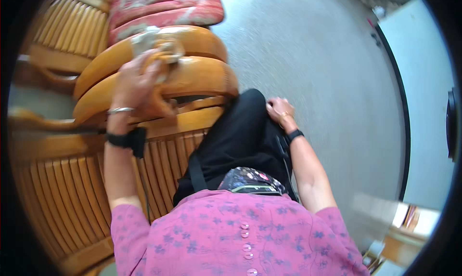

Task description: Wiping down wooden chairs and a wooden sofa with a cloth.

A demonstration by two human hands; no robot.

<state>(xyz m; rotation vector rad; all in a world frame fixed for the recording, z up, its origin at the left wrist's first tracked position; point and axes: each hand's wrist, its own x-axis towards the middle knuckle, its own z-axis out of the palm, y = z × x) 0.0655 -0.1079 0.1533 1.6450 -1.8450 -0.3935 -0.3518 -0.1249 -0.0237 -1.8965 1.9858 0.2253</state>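
Observation:
My left hand [137,81] is closed on a crumpled cloth [166,49], whitish with orange-brown parts and blurred by motion. Hand and cloth lie over the rounded wooden armrests [202,76] of the bench seating. A silver bangle and a black strap circle my left wrist. On the right, my right hand [280,108] rests against my knee in black trousers [236,126]. Its fingers are curled in loosely, with nothing seen in them. That wrist carries a thin bracelet and a black band.
I sit on a slatted wooden bench [72,199]. Beyond the armrests is a seat with a red patterned cushion [168,8]. Grey floor [332,83] stretches to the right, up to a pale cabinet or wall panel [423,93]. Blurred shelves with items [409,228] stand at the lower right.

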